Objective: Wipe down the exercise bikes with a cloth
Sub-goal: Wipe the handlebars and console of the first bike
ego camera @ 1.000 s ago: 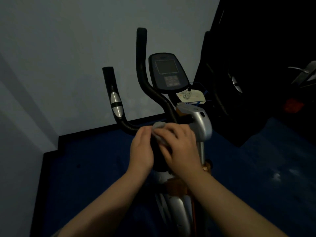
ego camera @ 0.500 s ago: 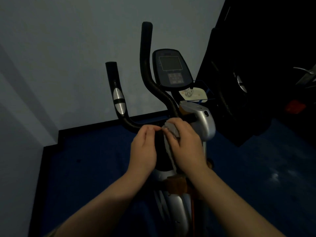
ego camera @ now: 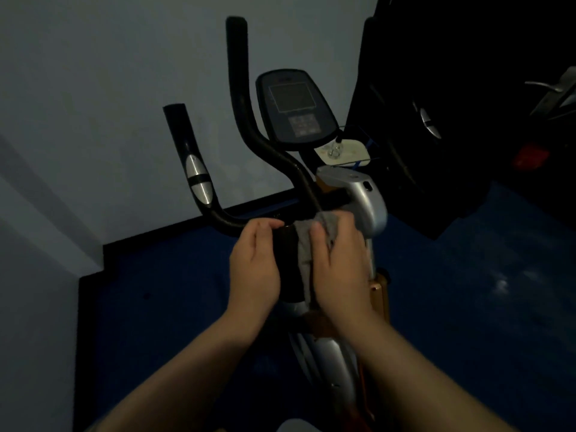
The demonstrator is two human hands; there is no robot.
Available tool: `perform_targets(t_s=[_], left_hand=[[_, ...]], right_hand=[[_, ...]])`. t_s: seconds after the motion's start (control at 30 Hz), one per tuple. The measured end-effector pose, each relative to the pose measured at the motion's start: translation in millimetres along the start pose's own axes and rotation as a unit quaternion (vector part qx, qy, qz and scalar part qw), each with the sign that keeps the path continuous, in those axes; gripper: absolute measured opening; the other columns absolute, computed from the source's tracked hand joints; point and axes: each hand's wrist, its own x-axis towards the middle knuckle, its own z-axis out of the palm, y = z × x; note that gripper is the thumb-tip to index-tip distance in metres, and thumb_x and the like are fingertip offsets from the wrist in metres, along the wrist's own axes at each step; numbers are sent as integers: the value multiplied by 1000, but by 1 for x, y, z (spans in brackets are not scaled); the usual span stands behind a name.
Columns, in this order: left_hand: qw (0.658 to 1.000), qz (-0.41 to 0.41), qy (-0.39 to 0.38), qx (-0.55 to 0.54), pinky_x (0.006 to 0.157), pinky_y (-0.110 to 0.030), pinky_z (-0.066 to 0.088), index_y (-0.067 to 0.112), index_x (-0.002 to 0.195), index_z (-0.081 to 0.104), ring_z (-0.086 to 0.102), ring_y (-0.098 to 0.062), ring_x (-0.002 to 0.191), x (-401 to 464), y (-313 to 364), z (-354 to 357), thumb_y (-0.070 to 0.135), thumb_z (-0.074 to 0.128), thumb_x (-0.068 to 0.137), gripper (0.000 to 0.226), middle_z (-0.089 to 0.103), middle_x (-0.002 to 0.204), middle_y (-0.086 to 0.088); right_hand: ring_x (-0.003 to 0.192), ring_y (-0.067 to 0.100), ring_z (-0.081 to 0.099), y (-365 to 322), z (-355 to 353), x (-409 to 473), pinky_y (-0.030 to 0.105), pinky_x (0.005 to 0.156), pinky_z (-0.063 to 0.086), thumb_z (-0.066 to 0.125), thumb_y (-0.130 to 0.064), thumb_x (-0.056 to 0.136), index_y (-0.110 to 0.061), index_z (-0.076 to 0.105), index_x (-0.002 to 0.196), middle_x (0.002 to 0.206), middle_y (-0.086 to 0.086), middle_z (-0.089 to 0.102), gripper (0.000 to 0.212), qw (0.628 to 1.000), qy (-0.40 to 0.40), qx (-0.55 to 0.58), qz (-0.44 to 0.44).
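An exercise bike stands in front of me in a dim room, with black handlebars [ego camera: 199,169], a console [ego camera: 294,106] and a silver stem housing [ego camera: 364,201]. My left hand [ego camera: 254,269] grips the black central post [ego camera: 288,266] from the left side. My right hand [ego camera: 341,266] presses a grey cloth [ego camera: 307,244] against the right side of the same post. Part of the cloth is hidden under my right palm.
A pale wall lies behind the bike, with a black skirting [ego camera: 174,229] and blue floor [ego camera: 467,307]. A large dark machine [ego camera: 436,120] stands close on the right. A small white tray [ego camera: 343,149] sits under the console.
The cloth has slid from the top of the post down its right side with my right hand. My left hand stays on the post. The camera tilted slightly.
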Motion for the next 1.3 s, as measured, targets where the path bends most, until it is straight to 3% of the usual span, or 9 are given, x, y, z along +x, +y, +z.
perform_targets(t_s=[0.07, 0.3, 0.43, 0.53, 0.6, 0.83, 1.0, 1.13, 1.3], left_hand=[[1000, 1, 2, -2, 63, -5, 42, 15, 95, 66, 59, 0, 80, 2, 0, 0, 23, 35, 101, 32, 66, 91, 3], [1000, -2, 9, 3, 65, -9, 45, 17, 96, 66, 60, -1, 81, 1, -2, 0, 24, 34, 101, 33, 65, 91, 5], [1000, -6, 12, 4, 70, -13, 46, 15, 97, 66, 60, -2, 85, 2, 0, 1, 23, 33, 101, 34, 65, 92, 5], [999, -17, 30, -12, 76, -23, 48, 15, 97, 67, 61, -6, 87, -2, 1, 4, 21, 33, 101, 34, 66, 92, 5], [999, -18, 25, -14, 77, -28, 50, 18, 96, 67, 61, -7, 86, -2, 2, 4, 23, 34, 101, 33, 65, 91, 6], [999, -10, 39, -21, 68, -5, 43, 14, 97, 68, 60, 4, 83, -2, 2, 5, 17, 34, 100, 34, 65, 90, 11], [999, -22, 31, -29, 74, -14, 47, 17, 96, 68, 62, -2, 87, -1, -1, 3, 22, 35, 100, 34, 66, 92, 9], [998, -24, 32, -51, 70, -7, 44, 13, 96, 67, 61, 1, 85, -1, 1, 3, 20, 34, 100, 34, 66, 91, 7], [998, -37, 45, -32, 74, -22, 45, 18, 96, 65, 62, -9, 89, -4, 0, 4, 22, 35, 100, 31, 67, 93, 4]], right_hand=[[88, 17, 49, -3, -5, 22, 37, 78, 41, 33, -46, 97, -28, 46, 93, 81, -9, 47, 22, 997, -65, -17, 25], [94, 10, 59, 11, 7, -40, 37, 79, 52, 27, -58, 90, -35, 47, 104, 100, -3, 59, 33, 976, 47, 170, 130], [81, 17, 49, 15, -7, 8, 30, 72, 38, 32, -38, 101, -29, 42, 67, 77, -1, 49, 37, 987, 43, 108, 112], [90, 8, 55, 11, 22, -21, 20, 81, 43, 36, -46, 98, -34, 52, 81, 91, -4, 55, 27, 960, 111, 207, 149], [97, 10, 58, 15, 30, -49, 37, 90, 48, 33, -57, 95, -35, 54, 93, 99, -3, 59, 31, 946, 126, 244, 175], [107, 5, 45, -6, 8, 12, 13, 83, 37, 46, -33, 97, -28, 50, 124, 116, -7, 42, 28, 996, 21, 83, 14], [98, -1, 44, 12, 15, -17, 5, 84, 36, 42, -39, 96, -23, 47, 130, 111, -9, 36, 38, 998, 21, 62, -22], [86, 16, 54, 1, 10, 18, 30, 69, 46, 43, -35, 97, -20, 52, 117, 108, 1, 48, 27, 992, -49, -61, -96], [86, 14, 55, 3, 0, 13, 37, 70, 48, 39, -40, 97, -24, 50, 113, 106, -2, 51, 25, 993, -66, -42, -88]])
